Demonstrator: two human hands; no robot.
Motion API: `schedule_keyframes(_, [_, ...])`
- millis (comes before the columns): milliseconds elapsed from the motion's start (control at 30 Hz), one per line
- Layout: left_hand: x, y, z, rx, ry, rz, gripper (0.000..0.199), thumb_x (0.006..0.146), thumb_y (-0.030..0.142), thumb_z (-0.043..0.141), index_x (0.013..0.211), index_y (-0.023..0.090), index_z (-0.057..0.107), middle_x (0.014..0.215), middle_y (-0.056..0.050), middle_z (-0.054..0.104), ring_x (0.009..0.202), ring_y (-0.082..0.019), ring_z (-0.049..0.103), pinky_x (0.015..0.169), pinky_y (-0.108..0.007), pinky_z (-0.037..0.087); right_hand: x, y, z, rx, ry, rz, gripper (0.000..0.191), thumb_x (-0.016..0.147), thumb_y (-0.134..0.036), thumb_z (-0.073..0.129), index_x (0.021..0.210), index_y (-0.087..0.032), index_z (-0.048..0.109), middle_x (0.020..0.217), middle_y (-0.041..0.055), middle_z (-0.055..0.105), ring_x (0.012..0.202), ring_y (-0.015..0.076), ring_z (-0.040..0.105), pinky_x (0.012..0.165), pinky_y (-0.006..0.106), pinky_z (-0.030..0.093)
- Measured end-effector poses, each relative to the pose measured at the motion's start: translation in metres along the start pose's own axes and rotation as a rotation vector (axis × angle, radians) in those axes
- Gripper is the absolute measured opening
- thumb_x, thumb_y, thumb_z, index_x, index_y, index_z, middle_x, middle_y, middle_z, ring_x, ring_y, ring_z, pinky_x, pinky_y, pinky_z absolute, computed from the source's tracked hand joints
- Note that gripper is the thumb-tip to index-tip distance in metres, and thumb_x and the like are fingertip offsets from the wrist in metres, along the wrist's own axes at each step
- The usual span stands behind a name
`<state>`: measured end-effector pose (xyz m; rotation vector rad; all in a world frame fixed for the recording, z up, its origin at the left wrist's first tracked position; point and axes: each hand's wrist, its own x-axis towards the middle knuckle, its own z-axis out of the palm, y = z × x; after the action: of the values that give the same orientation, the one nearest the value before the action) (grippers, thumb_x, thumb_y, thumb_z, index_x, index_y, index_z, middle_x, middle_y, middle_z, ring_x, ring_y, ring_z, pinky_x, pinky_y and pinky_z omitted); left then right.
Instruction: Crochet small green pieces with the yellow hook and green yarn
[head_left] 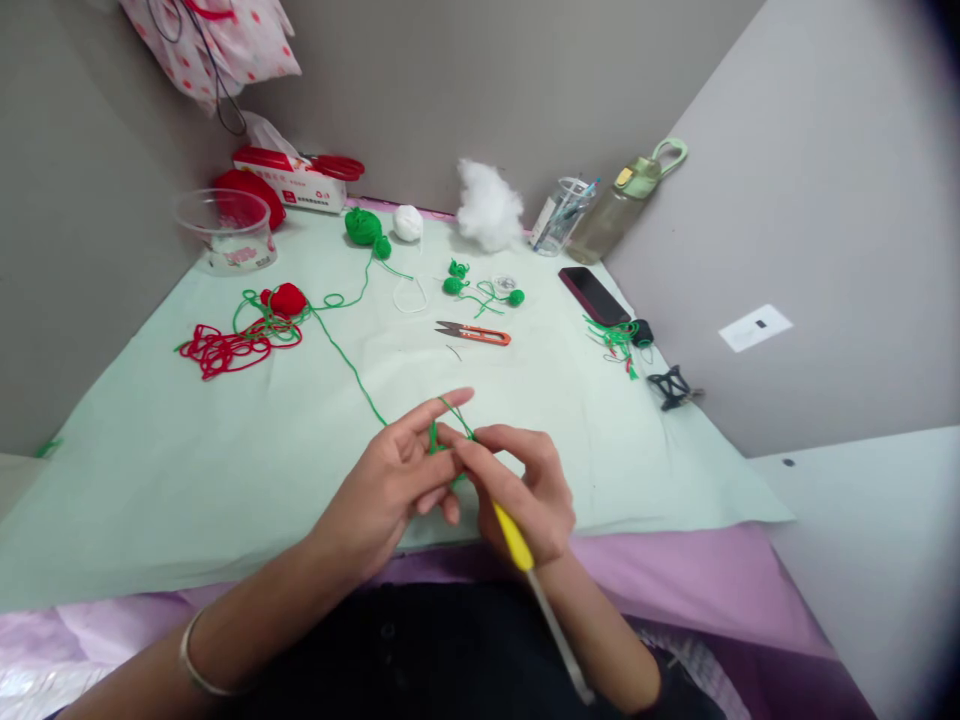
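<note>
My left hand is closed on green yarn, with a loop passing over its raised index finger. The strand runs from there up across the cloth to the left. My right hand grips a crochet hook by its yellow handle; the metal shaft slants down toward my forearm. Both hands meet at the fingertips, where a small bit of green yarnwork shows between them. The hook's tip is hidden by the fingers. Beyond the hands lie orange-handled thread snips.
Red yarn lies tangled at left, near a plastic tub and tissue box. Behind are a green ball, white ball and stuffing. A phone, cup and bottle stand or lie at right.
</note>
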<state>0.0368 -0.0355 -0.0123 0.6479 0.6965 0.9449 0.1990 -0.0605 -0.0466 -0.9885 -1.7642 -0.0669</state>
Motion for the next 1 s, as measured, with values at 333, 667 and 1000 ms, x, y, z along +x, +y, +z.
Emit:
schedule_keyframes(333, [0.001,0.003,0.001,0.038,-0.022,0.048,0.042,0.083,0.021,0.089,0.123,0.031,0.082,0.09,0.004,0.065,0.047,0.001,0.041,0.045,-0.015,0.051,0.022,-0.003,-0.004,0.522,0.032,0.344,0.019,0.105,-0.02,0.061,0.108,-0.026,0.079,0.097,0.0044,0.077,0.086,0.0183,0.072,0.076,0.035,0.061])
schedule_keyframes(667, [0.007,0.009,0.0,-0.165,-0.038,-0.129,0.032,0.083,0.023,0.088,0.114,0.014,0.085,0.06,0.01,0.039,0.047,0.0,0.024,0.048,-0.012,0.044,0.012,-0.002,-0.004,0.266,0.105,0.226,0.028,0.101,-0.013,0.064,0.118,-0.029,0.08,0.1,0.0053,0.078,0.086,0.0185,0.072,0.072,0.033,0.061])
schedule_keyframes(1000, [0.002,0.001,-0.004,0.14,-0.021,0.089,0.04,0.087,0.03,0.085,0.128,0.03,0.081,0.092,0.002,0.063,0.059,-0.006,0.049,0.067,-0.026,0.058,0.022,0.003,-0.001,0.694,0.075,0.608,0.015,0.101,-0.035,0.069,0.099,-0.024,0.08,0.087,0.0031,0.077,0.066,0.013,0.064,0.061,0.028,0.054])
